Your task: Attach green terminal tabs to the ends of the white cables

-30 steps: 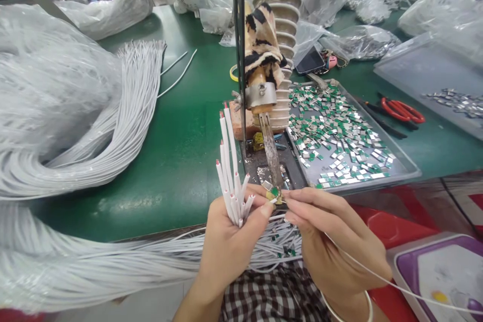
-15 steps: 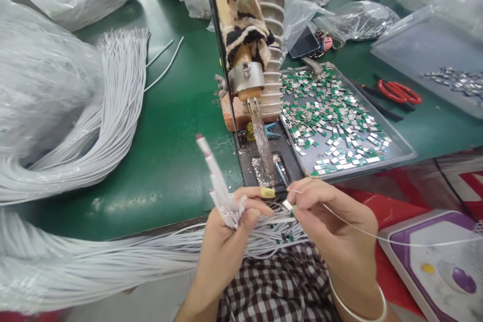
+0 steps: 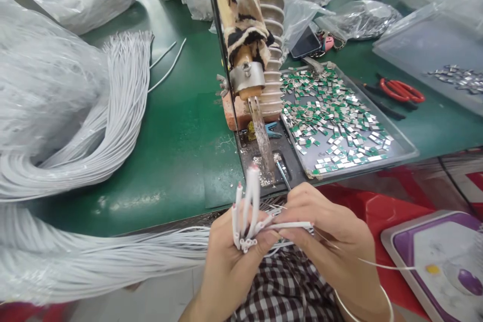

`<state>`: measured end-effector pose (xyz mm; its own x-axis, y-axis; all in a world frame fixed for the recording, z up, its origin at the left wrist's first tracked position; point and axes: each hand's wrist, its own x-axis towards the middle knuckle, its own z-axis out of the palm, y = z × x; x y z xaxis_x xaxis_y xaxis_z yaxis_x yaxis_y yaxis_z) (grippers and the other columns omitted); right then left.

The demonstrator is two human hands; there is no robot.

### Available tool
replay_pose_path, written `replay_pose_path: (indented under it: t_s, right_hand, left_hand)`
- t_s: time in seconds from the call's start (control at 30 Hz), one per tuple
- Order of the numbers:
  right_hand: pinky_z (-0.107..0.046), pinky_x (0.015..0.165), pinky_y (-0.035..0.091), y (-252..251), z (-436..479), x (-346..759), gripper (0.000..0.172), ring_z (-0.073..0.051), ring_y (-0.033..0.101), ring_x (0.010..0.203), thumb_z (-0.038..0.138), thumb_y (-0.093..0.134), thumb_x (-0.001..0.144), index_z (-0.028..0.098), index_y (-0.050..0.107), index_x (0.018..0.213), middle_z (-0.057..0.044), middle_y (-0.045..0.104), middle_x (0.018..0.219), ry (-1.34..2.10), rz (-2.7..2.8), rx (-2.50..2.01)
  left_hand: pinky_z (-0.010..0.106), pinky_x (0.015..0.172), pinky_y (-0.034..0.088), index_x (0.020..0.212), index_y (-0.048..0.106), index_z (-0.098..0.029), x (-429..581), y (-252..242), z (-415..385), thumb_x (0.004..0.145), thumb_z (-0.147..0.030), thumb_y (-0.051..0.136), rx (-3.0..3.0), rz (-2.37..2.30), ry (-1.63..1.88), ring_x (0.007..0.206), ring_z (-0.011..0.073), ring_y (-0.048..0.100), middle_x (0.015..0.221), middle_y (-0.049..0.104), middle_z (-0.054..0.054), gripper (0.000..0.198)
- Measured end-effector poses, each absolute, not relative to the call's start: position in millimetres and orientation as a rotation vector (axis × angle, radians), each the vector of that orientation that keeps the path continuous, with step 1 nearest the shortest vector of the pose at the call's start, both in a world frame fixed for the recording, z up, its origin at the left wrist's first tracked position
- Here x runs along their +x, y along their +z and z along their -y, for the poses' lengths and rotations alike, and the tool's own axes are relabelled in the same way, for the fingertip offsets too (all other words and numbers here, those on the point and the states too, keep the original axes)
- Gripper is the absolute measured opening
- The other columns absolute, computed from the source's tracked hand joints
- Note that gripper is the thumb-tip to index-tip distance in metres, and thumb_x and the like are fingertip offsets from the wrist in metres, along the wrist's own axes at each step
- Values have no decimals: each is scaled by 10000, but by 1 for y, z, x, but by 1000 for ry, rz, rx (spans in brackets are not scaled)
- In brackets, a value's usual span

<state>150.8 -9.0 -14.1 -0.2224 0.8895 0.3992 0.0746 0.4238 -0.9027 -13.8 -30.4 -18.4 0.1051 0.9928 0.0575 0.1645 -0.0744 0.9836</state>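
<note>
My left hand (image 3: pixel 234 261) is closed around a small bunch of white cable ends (image 3: pixel 247 209) that stick up, red-tipped. My right hand (image 3: pixel 328 241) pinches one white cable (image 3: pixel 292 225) lying crosswise against that bunch, and a thin wire (image 3: pixel 381 264) trails from it to the right. Both hands sit just below the table's front edge, in front of the fixed soldering iron (image 3: pixel 260 136), whose tip points down at a dark plate (image 3: pixel 269 163).
A metal tray (image 3: pixel 403 153) of several small green-and-silver parts lies right of the iron. Large bundles of white cables (image 3: pixel 75 126) fill the left of the green table (image 3: pixel 181 151). Red-handled scissors (image 3: pixel 402 91), a phone (image 3: pixel 305 44) and plastic bags lie behind. A purple-rimmed tray (image 3: pixel 400 249) is at lower right.
My hands have dropped away from the iron's tip toward my lap. The cable bunch has swung upright, and my right hand now holds a cable against it instead of a small part.
</note>
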Motion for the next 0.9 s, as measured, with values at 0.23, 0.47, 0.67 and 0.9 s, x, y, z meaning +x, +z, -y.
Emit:
replay_pose_path:
  t_s: [0.23, 0.47, 0.67, 0.9]
  right_hand:
    - [-277, 649, 476, -12, 5, 155, 176, -127, 568, 718, 48, 604, 847, 184, 715, 855, -7, 667, 739, 1097, 1599, -875]
    - [-247, 608, 426, -6, -4, 167, 216, -116, 533, 659, 134, 503, 909, 188, 576, 712, 16, 578, 692, 1020, 1788, -1131]
    - [-374, 741, 435, -26, -62, 183, 133, -278, 587, 878, 160, 549, 898, 142, 680, 888, -111, 676, 880, 82, 1986, -1746]
    - [-344, 610, 408, -29, -71, 193, 146, -270, 603, 751, 55, 544, 820, 143, 658, 793, -94, 662, 770, 138, 2069, -1748]
  left_hand:
    - [221, 580, 347, 726, 637, -178, -10, -17, 28, 928, -249, 593, 1421, -1229, 1054, 606, 98, 441, 656, 504, -36, 218]
    - [208, 554, 369, 750, 723, -214, -10, -22, 26, 793, -209, 763, 1418, -1263, 1145, 576, 88, 503, 656, 585, -49, 59]
    - [222, 660, 434, 817, 731, -257, -10, -28, 26, 824, -179, 722, 1395, -1220, 1176, 707, 118, 592, 823, 655, -30, 79]
    - [222, 783, 476, 793, 711, -245, -5, -30, 25, 805, -91, 678, 1354, -1322, 1279, 844, 136, 655, 925, 709, -26, 159]
